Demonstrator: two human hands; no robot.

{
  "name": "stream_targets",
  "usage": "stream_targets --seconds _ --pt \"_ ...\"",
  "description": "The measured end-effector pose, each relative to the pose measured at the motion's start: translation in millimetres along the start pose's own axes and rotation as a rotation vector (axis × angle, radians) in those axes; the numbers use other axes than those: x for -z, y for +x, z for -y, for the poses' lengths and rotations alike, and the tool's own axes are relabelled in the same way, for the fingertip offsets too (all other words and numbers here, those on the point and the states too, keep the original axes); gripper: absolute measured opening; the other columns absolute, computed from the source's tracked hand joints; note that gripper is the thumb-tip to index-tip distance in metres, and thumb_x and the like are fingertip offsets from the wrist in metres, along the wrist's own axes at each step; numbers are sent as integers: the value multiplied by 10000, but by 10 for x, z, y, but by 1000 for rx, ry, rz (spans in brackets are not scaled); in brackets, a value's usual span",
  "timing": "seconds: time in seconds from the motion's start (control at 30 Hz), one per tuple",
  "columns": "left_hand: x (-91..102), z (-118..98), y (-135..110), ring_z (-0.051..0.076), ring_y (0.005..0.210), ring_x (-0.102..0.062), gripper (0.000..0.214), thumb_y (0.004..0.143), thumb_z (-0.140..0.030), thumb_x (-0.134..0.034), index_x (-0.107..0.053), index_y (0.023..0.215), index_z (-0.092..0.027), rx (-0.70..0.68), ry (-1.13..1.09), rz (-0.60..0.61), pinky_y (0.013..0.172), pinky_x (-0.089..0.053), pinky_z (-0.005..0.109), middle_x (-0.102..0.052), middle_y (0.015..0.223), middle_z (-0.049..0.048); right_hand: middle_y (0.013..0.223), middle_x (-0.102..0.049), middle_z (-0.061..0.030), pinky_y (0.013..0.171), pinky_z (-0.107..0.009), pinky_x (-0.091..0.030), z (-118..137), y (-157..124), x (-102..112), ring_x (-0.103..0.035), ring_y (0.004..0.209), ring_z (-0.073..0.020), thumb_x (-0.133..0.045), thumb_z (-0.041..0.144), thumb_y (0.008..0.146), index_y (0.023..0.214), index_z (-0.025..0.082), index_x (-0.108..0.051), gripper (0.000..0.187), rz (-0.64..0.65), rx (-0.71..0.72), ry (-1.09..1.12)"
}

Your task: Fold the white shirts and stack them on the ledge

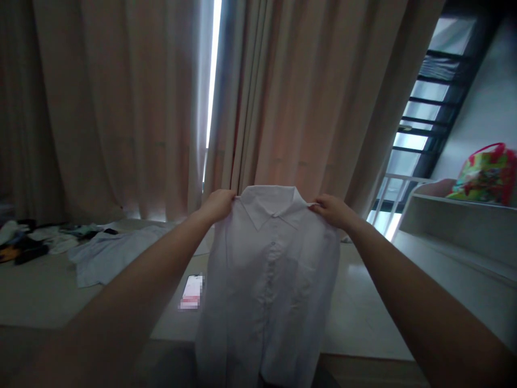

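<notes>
Bare forearms reach in from the lower corners, the left forearm [133,291] and the right forearm [404,275] slanting inward and framing a white shirt [270,302]. It hangs upright between them, front toward the camera, buttons running down its middle and its lower end reaching the bottom edge of the view. The left hand [219,205] is closed on one shoulder and the right hand [333,210] on the other, each pinching the fabric out to the side of the collar [255,210]. The collar sits between the two grips, its points spread, and the body of the shirt drops below them.

Behind the shirt stretches a pale surface [367,302], its middle hidden by the hanging cloth. A phone [190,292] with a lit screen lies on it, just beside the shirt, between it and the left forearm. Farther left lies a white garment [117,253], partly covered by that forearm. Beyond it is a dark and light heap [36,242], which looks like clothing, though the corner is dim.

To the right stands a white shelf unit [456,231], a colourful bag [484,172] on top. Long beige curtains [141,108] close off the back, a bright slit between them, and a dark-framed window [424,102] shows beside their right edge.
</notes>
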State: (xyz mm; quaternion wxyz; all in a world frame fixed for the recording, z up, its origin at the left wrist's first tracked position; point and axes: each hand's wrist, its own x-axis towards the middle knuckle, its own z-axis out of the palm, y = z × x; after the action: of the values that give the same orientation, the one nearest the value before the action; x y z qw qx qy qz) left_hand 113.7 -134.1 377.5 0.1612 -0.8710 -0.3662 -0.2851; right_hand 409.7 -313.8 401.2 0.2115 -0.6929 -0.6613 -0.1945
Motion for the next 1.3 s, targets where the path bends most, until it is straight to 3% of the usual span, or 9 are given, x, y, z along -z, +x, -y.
stream_targets --seconds 0.1,0.23,0.33,0.43,0.57,0.77,0.9,1.1,1.3 --pt "-67 -13 -45 220 918 -587 248 765 -167 -417 -627 896 -173 51 42 77 755 -431 284 -642 966 107 827 -646 -101 622 -269 -367 -29 20 -119 -570 754 -205 -395 424 842 785 192 -652 350 -11 -39 -126" --pt "-131 -25 -79 238 908 -589 248 719 -133 -448 -635 881 -140 95 64 144 754 -434 298 -638 958 147 806 -651 -90 607 -269 -357 -81 52 -240 -571 740 -205 -384 452 840 780 205 -657 373 -7 -95 -91" --pt "-142 25 1 250 902 -582 251 761 -176 -415 -627 893 -152 205 -12 20 738 -429 324 -633 956 155 750 -636 -78 581 -268 -352 -103 84 -217 -554 687 -191 -391 418 830 723 195 -636 348 -73 -99 24" --pt "-154 138 128 211 835 -579 258 823 -266 -368 -608 867 -182 440 -325 -121 678 -427 301 -639 898 114 721 -621 -62 557 -265 -355 -129 99 -145 -535 649 -180 -405 390 809 744 187 -621 302 -200 -172 193" --pt "-249 220 151 130 676 -537 287 872 -270 -283 -533 950 -152 604 -619 -132 577 -418 262 -610 873 80 693 -609 -52 522 -256 -356 -198 61 -216 -518 609 -169 -425 396 778 785 187 -613 281 -254 -350 431" --pt "-628 -103 -67 106 497 -507 288 833 -402 -386 -540 848 -159 464 -706 112 466 -398 233 -563 651 21 689 -594 -25 512 -251 -376 -217 20 -589 -522 590 -165 -433 434 755 821 201 -598 293 -102 -376 627" --pt "-854 -355 -119 113 520 -529 345 826 -445 -370 -542 781 -149 340 -805 298 462 -398 231 -580 665 42 678 -578 -11 544 -250 -385 -82 66 -612 -525 610 -159 -433 412 752 780 196 -600 274 -80 -296 585" --pt "-923 -621 -179 126 638 -563 392 754 -524 -456 -570 839 -158 83 -921 405 517 -414 224 -621 753 52 651 -575 -25 530 -256 -373 98 181 -507 -530 602 -166 -417 401 748 715 184 -601 287 -95 -292 473" --pt "-969 -882 -557 172 743 -588 492 590 -550 -625 -578 924 -191 -127 -841 801 606 -442 255 -642 873 56 592 -539 -27 501 -256 -352 114 342 -557 -517 571 -163 -408 381 740 647 179 -581 281 -209 -339 409"
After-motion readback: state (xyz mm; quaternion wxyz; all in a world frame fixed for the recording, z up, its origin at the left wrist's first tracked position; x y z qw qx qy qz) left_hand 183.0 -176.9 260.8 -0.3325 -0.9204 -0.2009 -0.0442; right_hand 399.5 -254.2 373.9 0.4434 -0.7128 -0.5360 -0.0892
